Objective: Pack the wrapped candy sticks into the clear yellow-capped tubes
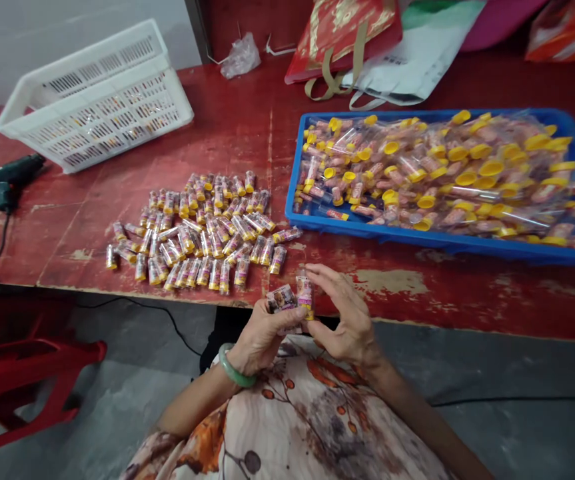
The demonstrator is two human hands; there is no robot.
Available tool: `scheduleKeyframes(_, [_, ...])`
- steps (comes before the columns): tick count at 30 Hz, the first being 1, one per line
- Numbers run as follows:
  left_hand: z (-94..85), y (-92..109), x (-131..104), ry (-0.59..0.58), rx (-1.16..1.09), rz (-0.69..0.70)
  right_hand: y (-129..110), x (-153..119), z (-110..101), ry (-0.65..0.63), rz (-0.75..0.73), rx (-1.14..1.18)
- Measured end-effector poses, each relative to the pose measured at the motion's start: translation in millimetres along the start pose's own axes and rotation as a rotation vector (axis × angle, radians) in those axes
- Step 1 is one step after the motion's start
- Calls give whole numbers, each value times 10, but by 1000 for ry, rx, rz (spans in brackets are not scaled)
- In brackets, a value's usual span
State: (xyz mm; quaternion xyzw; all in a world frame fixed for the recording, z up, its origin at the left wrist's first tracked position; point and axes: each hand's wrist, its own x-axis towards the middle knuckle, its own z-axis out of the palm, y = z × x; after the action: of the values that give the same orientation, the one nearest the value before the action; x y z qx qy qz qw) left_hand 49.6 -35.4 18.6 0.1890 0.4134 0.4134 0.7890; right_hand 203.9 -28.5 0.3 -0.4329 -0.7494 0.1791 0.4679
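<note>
My left hand [261, 332], with a green bangle at the wrist, is closed on a few flat printed labels [282, 299]. Its thumb presses at the lower end of a small labelled tube [304, 291] with a yellow cap. My right hand [346, 319] curves round that tube from the other side, fingertips at its top and thumb near its bottom. Both hands are just over the table's front edge. Left of them, on the red table, lies a spread of similar labelled tubes [202, 233] with yellow ends.
A blue tray [417, 241] heaped with yellow-capped tubes in clear plastic stands at the right. At the back left is a white slatted basket [102, 113], with a heat gun [6, 183] beside it. Bags [347, 40] lie behind. A red stool [32, 360] stands below left.
</note>
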Motion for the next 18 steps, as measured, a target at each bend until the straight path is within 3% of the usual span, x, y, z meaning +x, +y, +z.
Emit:
scheduleKeyframes(8, [-105,67,-92,68,-89,-2,-43,10,108,-17,-28,40])
scheduleKeyframes(18, [-159,-6,-155,79,-41,42,-79,-61,145,-8,-60,10])
